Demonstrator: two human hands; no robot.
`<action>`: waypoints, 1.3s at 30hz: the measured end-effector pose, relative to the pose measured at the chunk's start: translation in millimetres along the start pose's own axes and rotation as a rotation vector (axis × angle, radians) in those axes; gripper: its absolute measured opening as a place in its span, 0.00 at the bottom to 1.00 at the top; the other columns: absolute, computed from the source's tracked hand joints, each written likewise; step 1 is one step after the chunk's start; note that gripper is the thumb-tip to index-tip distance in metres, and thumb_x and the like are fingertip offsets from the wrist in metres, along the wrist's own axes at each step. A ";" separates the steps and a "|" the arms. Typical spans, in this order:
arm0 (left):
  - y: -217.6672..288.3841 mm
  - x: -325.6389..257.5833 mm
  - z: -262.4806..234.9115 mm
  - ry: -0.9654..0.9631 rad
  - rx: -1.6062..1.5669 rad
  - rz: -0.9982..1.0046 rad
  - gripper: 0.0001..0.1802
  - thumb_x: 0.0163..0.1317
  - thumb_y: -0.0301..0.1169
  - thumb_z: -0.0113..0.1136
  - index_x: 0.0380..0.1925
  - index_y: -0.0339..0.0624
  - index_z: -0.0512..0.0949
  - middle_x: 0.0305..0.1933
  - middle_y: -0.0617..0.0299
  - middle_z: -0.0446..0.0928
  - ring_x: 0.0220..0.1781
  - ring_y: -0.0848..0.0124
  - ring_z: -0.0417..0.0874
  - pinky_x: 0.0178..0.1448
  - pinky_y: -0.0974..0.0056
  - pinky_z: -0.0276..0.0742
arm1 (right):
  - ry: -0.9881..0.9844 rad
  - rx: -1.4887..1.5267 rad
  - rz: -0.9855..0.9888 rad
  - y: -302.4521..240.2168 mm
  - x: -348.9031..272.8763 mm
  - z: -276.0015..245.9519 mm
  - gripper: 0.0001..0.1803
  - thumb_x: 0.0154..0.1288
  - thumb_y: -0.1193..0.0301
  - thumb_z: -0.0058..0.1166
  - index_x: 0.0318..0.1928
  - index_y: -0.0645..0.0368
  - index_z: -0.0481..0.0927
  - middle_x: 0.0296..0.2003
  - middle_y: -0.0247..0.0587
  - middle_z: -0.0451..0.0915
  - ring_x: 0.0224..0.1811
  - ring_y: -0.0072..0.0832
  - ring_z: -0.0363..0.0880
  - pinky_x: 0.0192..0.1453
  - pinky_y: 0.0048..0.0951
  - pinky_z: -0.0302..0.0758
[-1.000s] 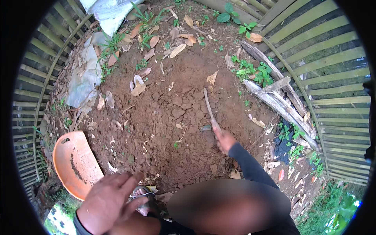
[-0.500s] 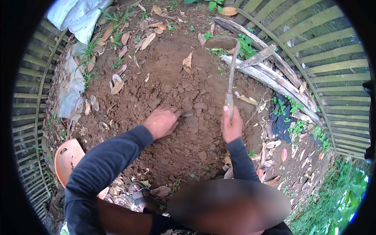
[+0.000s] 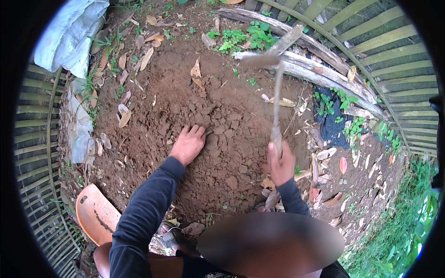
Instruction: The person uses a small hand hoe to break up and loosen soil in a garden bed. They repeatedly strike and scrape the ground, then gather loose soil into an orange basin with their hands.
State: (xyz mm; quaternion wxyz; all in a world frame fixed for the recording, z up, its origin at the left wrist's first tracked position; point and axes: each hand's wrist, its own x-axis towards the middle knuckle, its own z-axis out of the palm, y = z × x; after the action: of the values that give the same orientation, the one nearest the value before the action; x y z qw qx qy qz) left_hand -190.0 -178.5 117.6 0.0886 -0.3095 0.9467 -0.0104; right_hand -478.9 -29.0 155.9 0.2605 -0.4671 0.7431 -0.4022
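Hoe-like tool (image 3: pixel 277 103) is tightly grasped by the right hand (image 3: pixel 282 164), above the soil (image 3: pixel 222 173) toward its right edge. Soil near the middle is touched by the left hand (image 3: pixel 189 144); whether anything is gripped there cannot be told.

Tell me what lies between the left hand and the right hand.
In the head view, cloddy brown soil lies between the left hand and the right hand; right beside the left one is a small dark piece, too small to identify.
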 end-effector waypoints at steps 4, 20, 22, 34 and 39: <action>-12.6 -7.0 -16.2 0.066 -0.115 0.046 0.14 0.67 0.28 0.55 0.49 0.37 0.83 0.51 0.57 0.77 0.56 0.60 0.78 0.63 0.54 0.74 | 0.027 0.830 0.072 -34.7 59.4 44.6 0.12 0.84 0.62 0.49 0.51 0.59 0.72 0.24 0.29 0.76 0.18 0.13 0.70 0.18 0.20 0.66; -216.2 -255.9 -17.2 -0.156 0.009 -0.674 0.18 0.62 0.18 0.53 0.51 0.40 0.82 0.45 0.44 0.82 0.47 0.44 0.86 0.52 0.44 0.82 | -0.144 0.703 0.223 -46.6 86.2 59.1 0.20 0.84 0.57 0.48 0.57 0.63 0.71 0.27 0.38 0.78 0.22 0.22 0.76 0.25 0.32 0.75; -233.7 -294.5 0.4 -0.133 0.017 -0.734 0.15 0.63 0.20 0.54 0.48 0.38 0.81 0.45 0.42 0.82 0.47 0.43 0.86 0.51 0.43 0.82 | -0.091 0.397 0.139 -49.2 84.6 95.7 0.20 0.83 0.60 0.48 0.60 0.65 0.70 0.31 0.47 0.81 0.31 0.36 0.82 0.38 0.42 0.80; -279.0 -400.4 68.8 -0.309 -0.125 -1.092 0.35 0.59 0.32 0.65 0.68 0.35 0.71 0.61 0.36 0.77 0.62 0.40 0.79 0.69 0.45 0.74 | -0.355 0.220 0.071 -84.2 9.5 38.5 0.23 0.85 0.48 0.42 0.43 0.55 0.71 0.19 0.25 0.67 0.13 0.16 0.64 0.16 0.24 0.63; -256.6 -366.6 66.9 -0.349 -0.318 -0.989 0.33 0.63 0.37 0.67 0.65 0.34 0.73 0.70 0.36 0.72 0.69 0.41 0.76 0.73 0.47 0.73 | -0.113 0.551 0.193 -110.7 98.3 114.3 0.23 0.86 0.50 0.39 0.42 0.57 0.70 0.18 0.27 0.68 0.13 0.17 0.66 0.16 0.26 0.66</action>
State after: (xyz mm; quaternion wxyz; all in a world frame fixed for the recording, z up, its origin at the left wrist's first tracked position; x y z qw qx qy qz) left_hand 262.1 -168.0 130.1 0.1811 -0.7245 0.6494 0.1439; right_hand -380.1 -184.9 186.1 0.4555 -0.3277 0.6313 -0.5354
